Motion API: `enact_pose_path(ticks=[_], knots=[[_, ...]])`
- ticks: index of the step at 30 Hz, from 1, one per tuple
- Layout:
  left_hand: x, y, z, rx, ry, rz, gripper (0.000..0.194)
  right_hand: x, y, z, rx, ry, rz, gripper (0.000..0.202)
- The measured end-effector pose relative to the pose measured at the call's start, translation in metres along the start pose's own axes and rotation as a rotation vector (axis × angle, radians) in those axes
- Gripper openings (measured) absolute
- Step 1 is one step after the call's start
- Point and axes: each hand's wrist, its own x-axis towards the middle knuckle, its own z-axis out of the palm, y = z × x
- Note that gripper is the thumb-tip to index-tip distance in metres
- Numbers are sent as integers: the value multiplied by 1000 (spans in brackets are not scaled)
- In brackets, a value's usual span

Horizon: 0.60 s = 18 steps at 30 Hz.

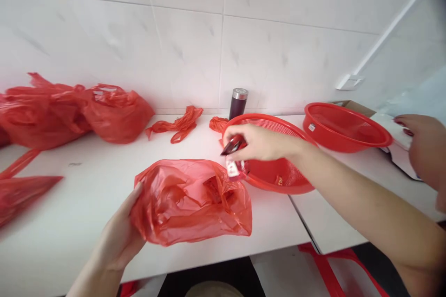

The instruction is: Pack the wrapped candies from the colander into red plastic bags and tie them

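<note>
My left hand (121, 232) grips the left side of a thin red plastic bag (198, 234), its mouth open toward me. Inside the bag, some darker red packets (216, 189) show through the film. Over the bag's right edge, my right hand (252, 141) pinches several small dark red and white packets (237, 167). Just beneath that wrist stands a red mesh plastic basket (292, 189), partly hidden by my forearm. A small red packet with yellow marks (279, 180) lies in it.
Filled red bags (118, 116) stand at the back left. Crumpled red bags (183, 123) and a dark tumbler (239, 103) sit by the wall. On the right are a second red basket (348, 146) and another person's hand (428, 139) holding something dark red. A table seam (303, 222) runs front right.
</note>
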Motion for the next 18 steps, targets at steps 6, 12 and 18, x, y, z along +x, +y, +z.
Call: enact_pose_path(ticks=[6, 12, 18], knots=[[-4, -1, -11, 159, -70, 106, 33, 59, -16, 120, -354, -194, 26, 17], [-7, -4, -37, 498, -67, 346, 49, 86, 9, 139, -356, -248, 65, 41], [-9, -3, -44, 570, 42, 421, 43, 68, -6, 111, -250, -246, 29, 39]])
